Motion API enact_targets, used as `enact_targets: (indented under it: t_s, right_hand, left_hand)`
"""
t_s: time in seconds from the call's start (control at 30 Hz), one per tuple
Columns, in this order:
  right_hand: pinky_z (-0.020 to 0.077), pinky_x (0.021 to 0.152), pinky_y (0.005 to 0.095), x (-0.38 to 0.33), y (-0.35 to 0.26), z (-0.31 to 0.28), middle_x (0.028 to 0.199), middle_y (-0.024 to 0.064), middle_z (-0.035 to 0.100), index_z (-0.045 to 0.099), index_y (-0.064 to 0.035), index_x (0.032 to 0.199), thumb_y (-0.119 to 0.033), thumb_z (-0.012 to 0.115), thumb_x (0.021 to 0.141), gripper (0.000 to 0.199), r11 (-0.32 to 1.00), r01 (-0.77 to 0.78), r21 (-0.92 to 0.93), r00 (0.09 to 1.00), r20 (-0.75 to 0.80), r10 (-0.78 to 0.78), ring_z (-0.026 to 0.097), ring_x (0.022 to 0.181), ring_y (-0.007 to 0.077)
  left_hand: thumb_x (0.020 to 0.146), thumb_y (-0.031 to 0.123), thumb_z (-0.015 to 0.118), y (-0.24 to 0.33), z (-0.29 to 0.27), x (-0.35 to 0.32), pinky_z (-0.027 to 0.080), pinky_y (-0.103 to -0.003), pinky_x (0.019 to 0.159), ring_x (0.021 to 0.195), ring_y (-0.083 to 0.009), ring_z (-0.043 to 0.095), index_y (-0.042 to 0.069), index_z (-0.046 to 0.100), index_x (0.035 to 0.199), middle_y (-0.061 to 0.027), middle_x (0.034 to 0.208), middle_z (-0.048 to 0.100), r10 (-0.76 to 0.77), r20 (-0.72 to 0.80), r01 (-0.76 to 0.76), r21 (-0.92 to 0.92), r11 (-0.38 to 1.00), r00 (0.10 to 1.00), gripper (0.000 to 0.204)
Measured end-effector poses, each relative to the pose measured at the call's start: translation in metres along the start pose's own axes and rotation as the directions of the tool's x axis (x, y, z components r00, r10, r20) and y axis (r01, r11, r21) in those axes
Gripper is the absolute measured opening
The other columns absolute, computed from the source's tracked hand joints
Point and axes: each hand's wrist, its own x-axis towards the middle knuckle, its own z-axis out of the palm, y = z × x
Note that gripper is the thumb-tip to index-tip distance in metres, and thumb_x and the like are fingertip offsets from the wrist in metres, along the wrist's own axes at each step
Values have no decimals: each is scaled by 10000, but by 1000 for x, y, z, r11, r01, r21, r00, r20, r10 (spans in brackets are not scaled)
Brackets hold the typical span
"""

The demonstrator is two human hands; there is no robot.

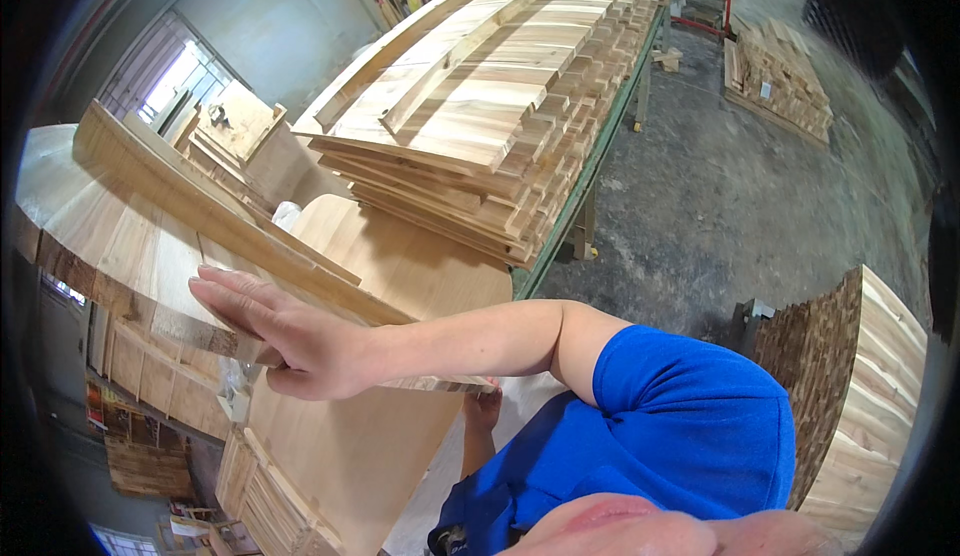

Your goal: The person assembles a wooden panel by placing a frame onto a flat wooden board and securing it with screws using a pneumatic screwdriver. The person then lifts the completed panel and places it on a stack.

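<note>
A long panel of glued wooden strips (150, 246) slants across the left side, its thick edge toward me, with a raised wooden rail (230, 231) along its far side. My right hand (310, 341) grips the near edge of this panel. Its fingers lie stretched together on the top face, and the thumb is at the edge, below them. Partly hidden by my right forearm, my left hand (484, 406) is closed at the panel's right end; most of its fingers cannot be seen. Beneath the panel is a smooth wooden board (350, 446).
Ahead stands a tall stack of slatted wooden panels (480, 106) on a green-edged table (590, 196). More wood lies stacked on the floor (780, 81) at the far right. Another panel stack (860, 386) stands close on my right. Wooden frames (270, 496) lean at the lower left.
</note>
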Motion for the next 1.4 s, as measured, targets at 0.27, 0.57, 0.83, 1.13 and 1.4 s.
enact_targets:
  t_s: [0.27,0.57,0.83,1.13,1.4]
  right_hand:
    - [182,1073,426,-18,1,-1,1430,221,162,178,-3,1388,28,504,607,847,998,40,-46,997,-62,-43,158,1329,374]
    - [204,1076,405,-69,29,6,1432,186,203,232,-19,1377,19,512,604,823,992,-51,-113,998,-52,45,210,1323,342]
    - [205,1080,381,-48,40,-11,1425,159,257,221,-36,1387,48,516,591,853,992,-40,-116,981,-192,17,240,1322,321]
    - [328,978,298,7,57,-51,1256,119,457,278,-28,1359,83,501,639,762,958,-208,199,871,-407,274,421,1171,194]
    - [443,791,273,8,62,-99,1086,106,522,393,10,1239,101,505,577,678,913,-208,350,720,-577,385,507,995,204]
  left_hand:
    - [855,298,534,2,-2,-2,528,-390,722,845,-272,612,82,567,950,-107,922,625,31,-26,-31,13,999,999,237]
    - [914,330,434,7,-1,-6,491,-321,637,752,-225,609,87,566,922,-69,797,596,60,-126,-24,268,963,990,277]
    - [927,354,421,49,-14,-25,475,-302,686,843,-187,605,64,535,1066,-87,916,622,381,9,-304,624,720,924,341]
    - [886,490,440,86,18,-9,515,-337,785,942,-222,602,83,486,1195,-101,1045,603,360,289,-357,-65,932,887,512]
    - [922,328,407,98,27,-11,495,-383,862,1003,-268,576,-29,441,1229,-158,1156,552,463,124,-453,-101,886,878,472]
